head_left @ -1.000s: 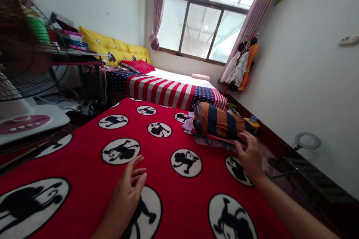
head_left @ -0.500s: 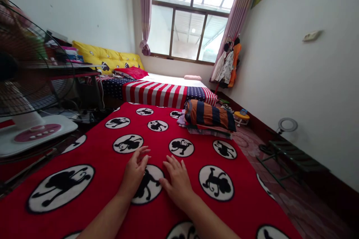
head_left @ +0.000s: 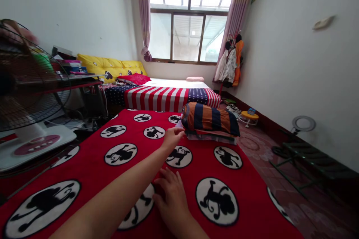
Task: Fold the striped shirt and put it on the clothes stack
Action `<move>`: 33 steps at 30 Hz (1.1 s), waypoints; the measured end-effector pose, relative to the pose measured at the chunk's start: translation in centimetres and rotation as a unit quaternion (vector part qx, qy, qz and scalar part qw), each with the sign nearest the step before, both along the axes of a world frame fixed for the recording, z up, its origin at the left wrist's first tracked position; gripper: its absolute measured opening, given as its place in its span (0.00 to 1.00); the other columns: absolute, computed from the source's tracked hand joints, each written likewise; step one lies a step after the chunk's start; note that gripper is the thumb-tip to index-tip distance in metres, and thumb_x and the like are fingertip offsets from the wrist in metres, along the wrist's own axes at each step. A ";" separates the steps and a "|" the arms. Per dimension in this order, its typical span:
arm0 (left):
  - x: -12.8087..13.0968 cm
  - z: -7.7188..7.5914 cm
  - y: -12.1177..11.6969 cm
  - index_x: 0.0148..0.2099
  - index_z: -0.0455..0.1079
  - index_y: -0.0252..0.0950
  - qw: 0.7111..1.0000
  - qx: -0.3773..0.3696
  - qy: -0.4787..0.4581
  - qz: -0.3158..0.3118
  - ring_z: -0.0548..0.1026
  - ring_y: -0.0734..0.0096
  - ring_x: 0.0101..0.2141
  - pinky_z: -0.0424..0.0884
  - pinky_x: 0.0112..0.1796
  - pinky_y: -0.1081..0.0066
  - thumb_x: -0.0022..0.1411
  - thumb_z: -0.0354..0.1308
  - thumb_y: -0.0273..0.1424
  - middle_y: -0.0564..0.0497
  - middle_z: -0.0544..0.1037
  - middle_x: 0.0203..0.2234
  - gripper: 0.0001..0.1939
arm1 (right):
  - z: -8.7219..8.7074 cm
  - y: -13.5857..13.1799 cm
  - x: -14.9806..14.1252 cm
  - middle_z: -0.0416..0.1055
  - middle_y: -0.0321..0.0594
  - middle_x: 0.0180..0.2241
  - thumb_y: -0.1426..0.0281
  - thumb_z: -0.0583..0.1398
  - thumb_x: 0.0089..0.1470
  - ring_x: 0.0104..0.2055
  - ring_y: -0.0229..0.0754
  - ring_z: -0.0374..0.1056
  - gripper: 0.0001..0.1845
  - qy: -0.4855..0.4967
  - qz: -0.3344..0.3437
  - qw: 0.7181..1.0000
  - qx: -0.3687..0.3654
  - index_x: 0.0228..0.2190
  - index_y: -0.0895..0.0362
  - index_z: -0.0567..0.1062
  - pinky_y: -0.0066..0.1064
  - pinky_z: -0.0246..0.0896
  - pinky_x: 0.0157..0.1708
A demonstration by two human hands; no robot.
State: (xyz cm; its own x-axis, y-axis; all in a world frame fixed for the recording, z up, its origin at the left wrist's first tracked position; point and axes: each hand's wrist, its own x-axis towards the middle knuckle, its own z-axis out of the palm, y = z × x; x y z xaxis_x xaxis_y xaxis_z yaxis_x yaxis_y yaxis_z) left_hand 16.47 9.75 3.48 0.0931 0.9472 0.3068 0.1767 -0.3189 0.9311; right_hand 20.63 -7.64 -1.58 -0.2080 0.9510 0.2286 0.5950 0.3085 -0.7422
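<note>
My left hand [head_left: 173, 137] is stretched forward to the near left corner of a pile of folded clothes. Its fingers point at the pile, partly bent and a little apart, and it holds nothing that I can see; whether the fingertips touch the cloth I cannot tell. On top of the pile lies an orange and navy striped garment [head_left: 207, 117], with a plaid cloth [head_left: 210, 137] at the bottom. Nearer to me, my right hand [head_left: 171, 194] is open and low over the red blanket [head_left: 157, 158] with its black monkey figures in white circles.
A caged fan [head_left: 36, 134] stands close on the left, beside a cluttered desk. Behind is a bed with a striped, starred cover [head_left: 157, 97]. To the right are a yellow stool [head_left: 249, 115], a dark green folding rack [head_left: 311, 157] and a ring light [head_left: 303, 123].
My left hand has moved forward and right, from above the blanket to the clothes pile. My right hand has drawn slightly nearer to me. The view has shifted a little.
</note>
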 end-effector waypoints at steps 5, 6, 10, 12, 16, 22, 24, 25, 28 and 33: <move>3.0 -1.2 4.5 0.34 0.76 0.29 0.999 -0.001 0.010 0.054 0.76 0.69 0.24 0.68 0.24 0.74 0.52 0.63 0.39 0.45 0.79 0.24 0.16 | 0.0 0.3 0.0 0.63 0.33 0.57 0.74 0.62 0.46 0.62 0.47 0.53 0.17 0.022 -0.008 1.000 0.004 0.40 0.46 0.76 0.48 0.33 0.63; 3.3 -1.3 4.9 0.34 0.76 0.30 0.998 0.005 0.016 0.057 0.76 0.68 0.25 0.68 0.25 0.74 0.52 0.63 0.38 0.45 0.79 0.24 0.15 | 0.0 0.4 0.0 0.64 0.34 0.57 0.74 0.62 0.46 0.62 0.47 0.53 0.17 0.025 -0.010 1.000 0.003 0.39 0.46 0.76 0.48 0.33 0.63; 3.6 -0.7 5.5 0.32 0.76 0.31 0.996 0.048 0.051 0.049 0.75 0.69 0.26 0.68 0.27 0.74 0.55 0.60 0.34 0.48 0.78 0.24 0.09 | -0.2 0.5 -0.1 0.64 0.35 0.56 0.74 0.61 0.47 0.62 0.47 0.54 0.16 0.027 -0.015 1.000 -0.003 0.39 0.47 0.77 0.48 0.33 0.63; 2.9 0.5 5.4 0.33 0.75 0.33 0.993 0.082 0.076 0.041 0.74 0.69 0.28 0.68 0.30 0.73 0.55 0.59 0.33 0.49 0.77 0.25 0.08 | -0.3 0.5 -0.1 0.64 0.35 0.57 0.73 0.61 0.47 0.62 0.47 0.53 0.16 0.029 -0.017 0.999 -0.004 0.39 0.46 0.77 0.47 0.33 0.63; 0.2 3.2 5.0 0.38 0.74 0.38 0.980 0.151 0.123 0.038 0.72 0.63 0.45 0.66 0.43 0.71 0.57 0.59 0.31 0.48 0.77 0.39 0.07 | -0.5 0.4 -0.1 0.63 0.33 0.58 0.74 0.61 0.47 0.63 0.45 0.52 0.17 0.032 -0.015 0.999 -0.006 0.40 0.46 0.77 0.45 0.29 0.64; -2.0 2.6 5.0 0.31 0.70 0.38 0.975 0.118 0.173 0.077 0.72 0.57 0.45 0.65 0.40 0.69 0.53 0.59 0.26 0.45 0.77 0.35 0.01 | -0.5 0.5 -0.1 0.65 0.33 0.57 0.75 0.60 0.46 0.62 0.44 0.52 0.17 0.033 -0.015 0.999 0.001 0.39 0.47 0.77 0.45 0.30 0.64; -1.5 1.1 4.8 0.28 0.69 0.36 0.979 0.075 0.172 0.084 0.75 0.60 0.37 0.66 0.35 0.70 0.53 0.58 0.27 0.47 0.76 0.26 0.03 | -0.5 0.5 -0.1 0.65 0.34 0.57 0.75 0.61 0.46 0.62 0.45 0.53 0.17 0.032 -0.011 0.999 0.002 0.39 0.47 0.77 0.46 0.30 0.64; -1.2 0.3 4.6 0.26 0.68 0.36 0.981 0.051 0.169 0.080 0.75 0.63 0.32 0.66 0.32 0.71 0.54 0.57 0.27 0.48 0.75 0.22 0.05 | -0.5 0.5 0.0 0.65 0.33 0.57 0.74 0.61 0.47 0.62 0.45 0.53 0.17 0.031 -0.011 0.999 0.003 0.39 0.47 0.77 0.46 0.31 0.64; -0.6 -1.1 3.3 0.22 0.66 0.34 0.987 -0.008 0.152 0.042 0.73 0.70 0.20 0.65 0.24 0.74 0.54 0.56 0.28 0.52 0.71 0.14 0.09 | -0.5 0.5 0.0 0.65 0.33 0.56 0.74 0.62 0.47 0.62 0.45 0.53 0.16 0.029 -0.013 0.999 0.004 0.39 0.46 0.77 0.45 0.32 0.64; -1.5 1.0 -2.4 0.29 0.70 0.33 0.992 -0.031 0.114 -0.047 0.75 0.69 0.22 0.67 0.23 0.75 0.53 0.58 0.31 0.50 0.76 0.21 0.06 | -0.4 0.4 0.1 0.66 0.35 0.56 0.72 0.61 0.48 0.61 0.47 0.55 0.15 0.014 -0.014 1.000 0.020 0.39 0.47 0.78 0.48 0.37 0.63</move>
